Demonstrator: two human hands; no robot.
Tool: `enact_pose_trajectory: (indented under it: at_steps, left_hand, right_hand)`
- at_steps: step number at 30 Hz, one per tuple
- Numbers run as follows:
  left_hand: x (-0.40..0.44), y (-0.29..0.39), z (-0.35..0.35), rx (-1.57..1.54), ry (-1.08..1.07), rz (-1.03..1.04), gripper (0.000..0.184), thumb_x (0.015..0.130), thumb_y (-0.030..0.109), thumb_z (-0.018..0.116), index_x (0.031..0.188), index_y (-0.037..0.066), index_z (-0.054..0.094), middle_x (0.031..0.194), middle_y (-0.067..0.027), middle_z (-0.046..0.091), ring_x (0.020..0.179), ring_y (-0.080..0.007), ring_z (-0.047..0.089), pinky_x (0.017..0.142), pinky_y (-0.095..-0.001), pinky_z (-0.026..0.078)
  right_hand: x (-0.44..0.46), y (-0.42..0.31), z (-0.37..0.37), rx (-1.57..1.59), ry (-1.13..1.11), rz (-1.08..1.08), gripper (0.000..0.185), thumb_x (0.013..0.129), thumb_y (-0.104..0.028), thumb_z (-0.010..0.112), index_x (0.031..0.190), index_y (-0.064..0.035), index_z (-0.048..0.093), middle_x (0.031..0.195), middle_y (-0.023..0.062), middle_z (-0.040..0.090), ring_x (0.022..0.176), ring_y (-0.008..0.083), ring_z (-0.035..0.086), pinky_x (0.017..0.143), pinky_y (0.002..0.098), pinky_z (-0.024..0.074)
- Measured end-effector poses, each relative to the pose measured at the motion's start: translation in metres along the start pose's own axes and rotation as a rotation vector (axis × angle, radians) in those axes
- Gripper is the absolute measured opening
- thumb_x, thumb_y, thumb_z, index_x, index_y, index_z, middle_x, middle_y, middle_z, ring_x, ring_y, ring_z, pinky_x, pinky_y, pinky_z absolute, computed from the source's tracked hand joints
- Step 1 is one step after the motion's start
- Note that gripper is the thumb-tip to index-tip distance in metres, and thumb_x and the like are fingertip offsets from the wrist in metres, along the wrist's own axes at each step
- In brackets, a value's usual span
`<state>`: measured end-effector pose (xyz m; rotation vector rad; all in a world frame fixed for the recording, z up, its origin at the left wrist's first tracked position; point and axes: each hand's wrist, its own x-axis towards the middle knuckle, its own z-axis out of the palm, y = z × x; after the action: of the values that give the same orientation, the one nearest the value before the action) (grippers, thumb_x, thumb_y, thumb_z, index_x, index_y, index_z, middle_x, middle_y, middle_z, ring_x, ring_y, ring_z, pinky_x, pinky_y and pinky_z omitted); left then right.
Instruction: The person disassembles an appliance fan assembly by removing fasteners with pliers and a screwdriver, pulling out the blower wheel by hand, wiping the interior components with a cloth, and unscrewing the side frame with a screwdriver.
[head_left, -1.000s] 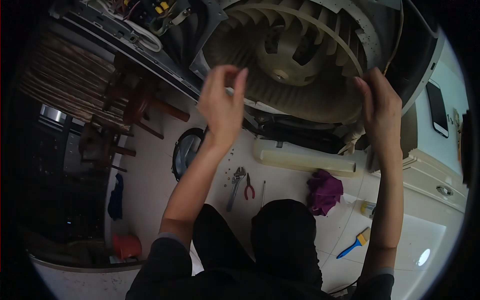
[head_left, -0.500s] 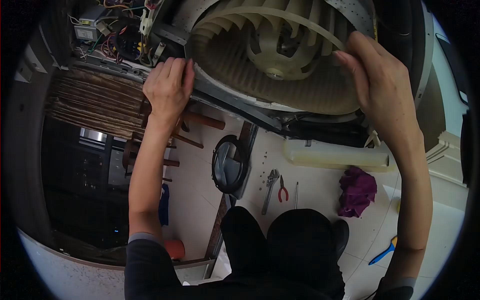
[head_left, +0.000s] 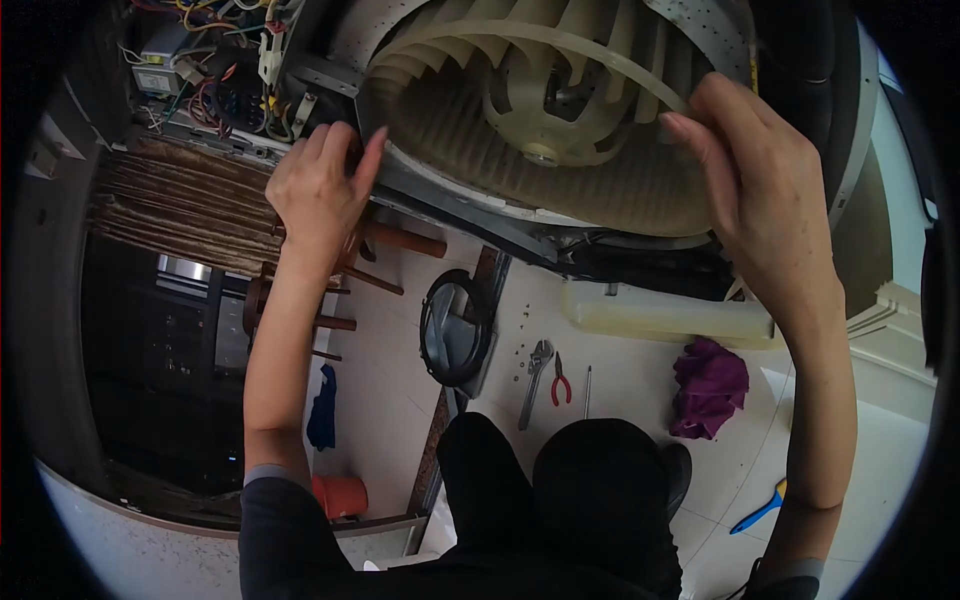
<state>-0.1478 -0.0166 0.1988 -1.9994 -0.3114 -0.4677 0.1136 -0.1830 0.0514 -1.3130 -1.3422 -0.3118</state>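
Note:
A pale, dust-stained blower fan wheel (head_left: 570,140) with curved blades sits in a round housing at the top of the view. My right hand (head_left: 765,165) is at the right side of the wheel, thumb and fingers closed about its rim; the exact contact is partly hidden. My left hand (head_left: 315,190) is beside the left edge of the metal casing (head_left: 440,198), below the wiring. Its thumb stands apart from the bent fingers, and nothing shows in its grasp. Whether its fingertips touch the casing I cannot tell.
Exposed wiring (head_left: 235,85) lies at upper left. On the floor are an adjustable wrench (head_left: 535,385), red-handled pliers (head_left: 561,382), a screwdriver (head_left: 588,390), several screws, a black ring-shaped part (head_left: 455,330), a purple cloth (head_left: 710,388), a blue brush (head_left: 757,510) and a red bucket (head_left: 342,495).
My left hand has loosened, its thumb spreading away from the fingers, and shifted slightly left and down from the casing edge. My right hand stays at the wheel's rim. The view has shifted slightly.

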Motion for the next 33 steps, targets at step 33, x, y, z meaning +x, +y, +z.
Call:
enact_pose_trajectory:
  at_steps: [33]
  left_hand:
    - [-0.055, 0.153, 0.086, -1.282, -0.015, -1.141, 0.03, 0.088, 0.008, 0.059, 0.116, -0.001, 0.052, 0.11, -0.0164, 0.058, 0.1, -0.0237, 0.059, 0.086, -0.0358, 0.047]
  right_hand:
    - [0.01, -0.008, 0.008, -0.174, 0.091, 0.166, 0.012, 0.09, -0.009, 0.057, 0.084, 0.0009, 0.053, 0.073, 0.0184, 0.057, 0.064, 0.0358, 0.057, 0.057, 0.0411, 0.044]
